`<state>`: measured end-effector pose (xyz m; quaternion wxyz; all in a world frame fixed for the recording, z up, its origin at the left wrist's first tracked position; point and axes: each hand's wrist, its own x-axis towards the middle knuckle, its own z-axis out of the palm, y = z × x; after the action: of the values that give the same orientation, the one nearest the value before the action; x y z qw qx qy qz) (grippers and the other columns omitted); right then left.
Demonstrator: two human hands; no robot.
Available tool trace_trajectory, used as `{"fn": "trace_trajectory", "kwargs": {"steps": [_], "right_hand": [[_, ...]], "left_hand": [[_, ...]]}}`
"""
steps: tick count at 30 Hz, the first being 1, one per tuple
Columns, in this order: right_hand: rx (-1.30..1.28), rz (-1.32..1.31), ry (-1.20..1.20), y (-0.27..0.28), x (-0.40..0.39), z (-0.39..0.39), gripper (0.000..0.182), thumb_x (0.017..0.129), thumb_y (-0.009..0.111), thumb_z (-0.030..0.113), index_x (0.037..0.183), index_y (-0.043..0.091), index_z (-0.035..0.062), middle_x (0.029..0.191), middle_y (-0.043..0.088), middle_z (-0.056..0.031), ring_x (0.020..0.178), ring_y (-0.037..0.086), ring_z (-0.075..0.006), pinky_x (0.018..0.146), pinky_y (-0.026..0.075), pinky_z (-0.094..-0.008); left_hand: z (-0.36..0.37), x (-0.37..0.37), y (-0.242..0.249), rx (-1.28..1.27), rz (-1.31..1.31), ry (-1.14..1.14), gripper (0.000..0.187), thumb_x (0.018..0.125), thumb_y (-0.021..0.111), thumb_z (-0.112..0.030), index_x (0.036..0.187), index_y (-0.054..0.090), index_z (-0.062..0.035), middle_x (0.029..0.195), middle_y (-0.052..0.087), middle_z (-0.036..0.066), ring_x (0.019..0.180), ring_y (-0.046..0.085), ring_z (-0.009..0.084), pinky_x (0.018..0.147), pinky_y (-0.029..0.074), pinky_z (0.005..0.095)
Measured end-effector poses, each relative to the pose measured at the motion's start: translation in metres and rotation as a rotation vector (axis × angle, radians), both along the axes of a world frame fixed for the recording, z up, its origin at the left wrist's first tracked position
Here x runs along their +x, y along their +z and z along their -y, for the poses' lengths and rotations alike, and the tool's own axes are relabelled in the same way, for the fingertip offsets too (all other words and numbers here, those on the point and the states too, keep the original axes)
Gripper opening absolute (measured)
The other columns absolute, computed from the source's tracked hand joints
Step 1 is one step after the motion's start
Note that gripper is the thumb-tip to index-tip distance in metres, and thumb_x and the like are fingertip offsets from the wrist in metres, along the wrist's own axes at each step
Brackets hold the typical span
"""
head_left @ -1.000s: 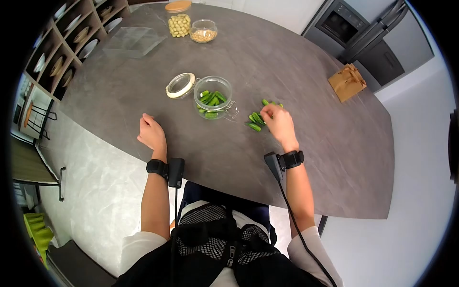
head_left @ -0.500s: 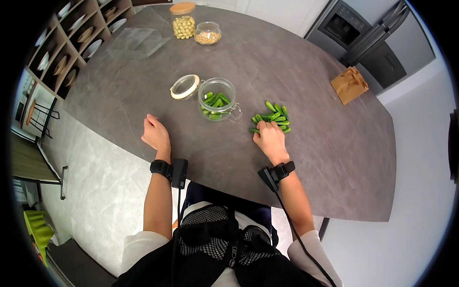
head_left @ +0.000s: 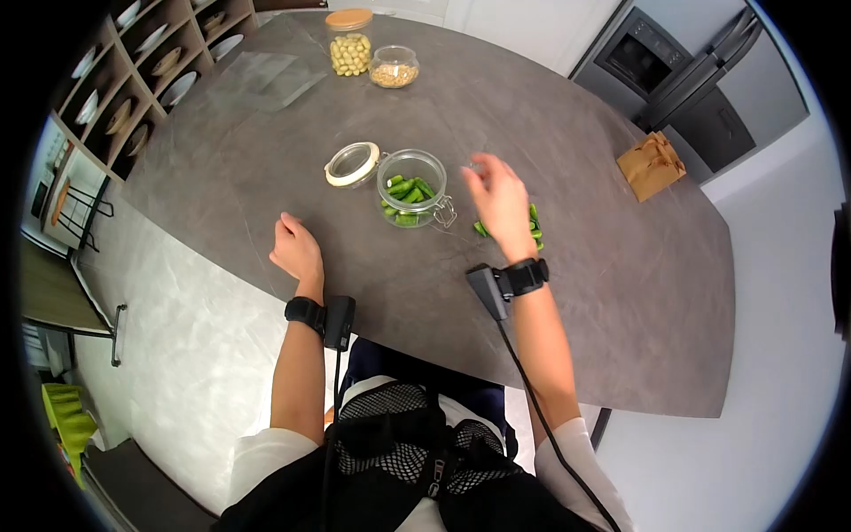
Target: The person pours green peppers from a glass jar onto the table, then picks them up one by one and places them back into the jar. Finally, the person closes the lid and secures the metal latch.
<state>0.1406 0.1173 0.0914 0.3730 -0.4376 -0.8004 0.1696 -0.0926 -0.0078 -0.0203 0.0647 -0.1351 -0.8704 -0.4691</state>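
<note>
Right hand (head_left: 503,211): mid-reach over the loose pile (head_left: 535,226), right; grip unclear, can't tell.
Small green cucumbers (head_left: 407,190): inside the round clear-glass jar (head_left: 413,152), left.
Left hand (head_left: 298,249): curled, near-left.
Next move: calls for rim clearance.

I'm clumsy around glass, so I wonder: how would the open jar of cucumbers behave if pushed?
The jar would probably slide rather than tip, being wide and squat. Its glass looks breakable; the open, hinged lid may swing.

Right hand (head_left: 498,202) above cucumbers (head_left: 534,227); left hand (head_left: 296,250) loosely curled; open jar (head_left: 412,189) holds more cucumbers.
</note>
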Motion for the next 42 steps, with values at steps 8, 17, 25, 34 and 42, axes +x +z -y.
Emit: {"fn": "trace_trajectory", "kwargs": {"steps": [8, 17, 25, 34, 42], "right_hand": [[-0.038, 0.425, -0.056, -0.061, 0.058, 0.003, 0.017, 0.074, 0.06, 0.016, 0.088, 0.061, 0.0078, 0.087, 0.059, -0.0093, 0.087, 0.055, -0.0288, 0.074, 0.046, -0.0388], [0.126, 0.542, 0.04, -0.079, 0.051, 0.009, 0.025, 0.07, 0.056, 0.006, 0.094, 0.06, 0.0111, 0.086, 0.056, -0.0091, 0.084, 0.054, -0.0269, 0.073, 0.047, -0.037], [0.074, 0.039, 0.056, -0.017, 0.02, 0.014, 0.025, 0.071, 0.058, 0.008, 0.095, 0.055, 0.0078, 0.085, 0.056, -0.012, 0.074, 0.056, -0.0275, 0.064, 0.047, -0.0362], [-0.077, -0.146, 0.085, -0.009, -0.025, 0.011, 0.027, 0.075, 0.059, 0.016, 0.1, 0.054, 0.0071, 0.089, 0.058, -0.0106, 0.09, 0.054, -0.0278, 0.076, 0.044, -0.0381], [-0.053, 0.327, -0.27, -0.074, 0.076, -0.055, 0.023, 0.074, 0.055, 0.013, 0.096, 0.06, 0.0109, 0.092, 0.062, -0.0085, 0.089, 0.054, -0.0296, 0.08, 0.042, -0.0381]], "left_hand": [[-0.001, 0.001, 0.001, -0.004, -0.055, -0.005, 0.038, 0.089, 0.036, -0.032, 0.07, 0.058, -0.0081, 0.064, 0.061, 0.005, 0.063, 0.057, 0.0254, 0.07, 0.036, 0.0342], [0.0, 0.002, 0.004, 0.007, -0.021, -0.003, 0.039, 0.089, 0.036, -0.033, 0.069, 0.058, -0.0077, 0.065, 0.061, 0.006, 0.065, 0.057, 0.0261, 0.069, 0.037, 0.0349], [0.0, 0.003, 0.002, -0.017, -0.039, 0.001, 0.039, 0.089, 0.035, -0.033, 0.071, 0.058, -0.0078, 0.065, 0.061, 0.005, 0.064, 0.056, 0.0254, 0.07, 0.037, 0.0338], [0.0, 0.001, 0.003, -0.004, -0.021, -0.015, 0.038, 0.09, 0.036, -0.033, 0.071, 0.058, -0.0078, 0.064, 0.061, 0.004, 0.062, 0.057, 0.0241, 0.068, 0.038, 0.0334], [-0.001, 0.002, 0.002, 0.006, -0.058, 0.0, 0.038, 0.089, 0.036, -0.033, 0.069, 0.058, -0.0084, 0.064, 0.061, 0.004, 0.062, 0.057, 0.0248, 0.065, 0.039, 0.035]]}}
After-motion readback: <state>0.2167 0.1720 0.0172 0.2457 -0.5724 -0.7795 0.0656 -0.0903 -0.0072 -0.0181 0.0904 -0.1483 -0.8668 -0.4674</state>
